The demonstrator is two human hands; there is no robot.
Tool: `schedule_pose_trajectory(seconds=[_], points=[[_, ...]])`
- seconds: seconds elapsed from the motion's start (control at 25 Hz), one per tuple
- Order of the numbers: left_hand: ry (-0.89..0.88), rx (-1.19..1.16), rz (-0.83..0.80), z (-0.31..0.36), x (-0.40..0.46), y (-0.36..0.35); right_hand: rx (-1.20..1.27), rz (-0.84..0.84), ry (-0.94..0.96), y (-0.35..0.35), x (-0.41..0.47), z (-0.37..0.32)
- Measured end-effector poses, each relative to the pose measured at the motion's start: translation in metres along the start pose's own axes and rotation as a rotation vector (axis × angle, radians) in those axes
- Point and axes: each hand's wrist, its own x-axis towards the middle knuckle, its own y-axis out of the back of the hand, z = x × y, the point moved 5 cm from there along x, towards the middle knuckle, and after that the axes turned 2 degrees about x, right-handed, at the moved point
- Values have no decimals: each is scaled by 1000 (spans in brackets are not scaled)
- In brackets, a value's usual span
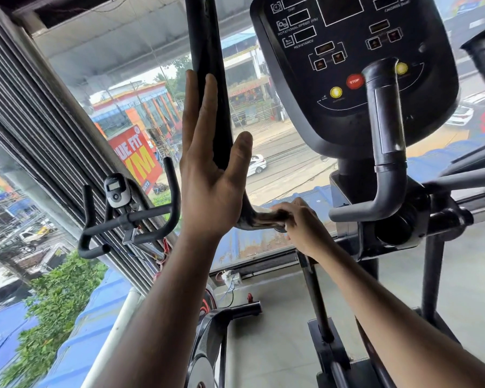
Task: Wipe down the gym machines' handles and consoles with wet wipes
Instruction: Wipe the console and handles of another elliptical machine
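The tall black handle (207, 88) of the machine stands up in the middle of the view, in front of the window (277, 152). At its low end it bends into a shiny metal bar (259, 217). The left hand (207, 175) is flat against the handle, with the fingers straight and pointing up and the thumb spread out on the other side. The right hand (300, 222) is curled tight around the bar, just beside the bend. No wipe can be seen in either hand, and I cannot tell if one is hidden under the right fingers. To the right, the black console (347, 65) hangs up high, with a red stop button (354, 81) and two yellow buttons. A grey curved handle (387, 152) stands right in front of the console and covers part of its lower face. To the left, near the shutter (39, 121), there is a bike handlebar (129, 217) with a small screen (116, 190) on it. Outside the window are a road, a white car (256, 164) and a red gym sign (136, 158). Down below is the grey floor (277, 317).
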Motion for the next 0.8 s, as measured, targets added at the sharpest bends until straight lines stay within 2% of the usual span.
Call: schedule_pose_trajectory(seconds=[0.24, 0.32, 0.4, 0.48, 0.6, 0.64, 0.72, 0.8], points=[[-13, 15, -12, 2, 1, 0, -287, -264, -24, 3, 22, 3], [-18, 17, -7, 2, 0, 0, -272, -326, -17, 4, 30, -2], [-28, 5, -2, 3, 1, 0, -122, -316, -27, 11, 28, -6], [-33, -21, 3, 4, 0, 0, 143, -165, -79, 19, 12, -1], [-20, -65, 7, 3, 0, 1, 487, 302, -276, 13, -25, 23], [-20, -77, 2, 2, 1, 1, 575, 408, -379, 1, -32, 35], [-20, -104, -13, 0, 2, 1, 764, 526, -582, -29, -33, 53], [-31, -132, -33, -2, 0, 0, 901, 627, -673, -48, -27, 55]])
